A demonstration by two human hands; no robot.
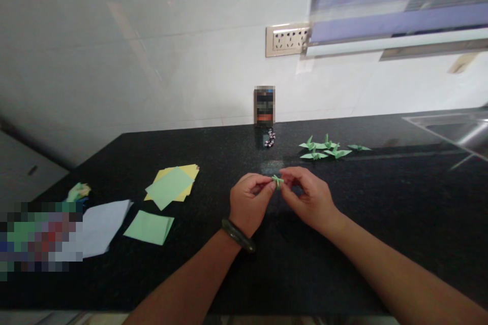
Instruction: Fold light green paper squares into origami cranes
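A small folded green paper piece (277, 181) is pinched between both my hands above the black countertop (343, 244). My left hand (249, 203), with a dark bangle on its wrist, grips the piece's left end with closed fingers. On the piece's right end my right hand (308, 195) is closed in a pinch. Several finished green paper cranes (324, 150) lie beyond my hands, toward the wall.
To the left lie a stack of green and yellow paper squares (172, 185), a single green sheet (149, 227) and a pale blue sheet (102, 226). A small box (264, 106) leans on the wall with a beaded item (270, 138) before it. A sink (457, 129) is far right.
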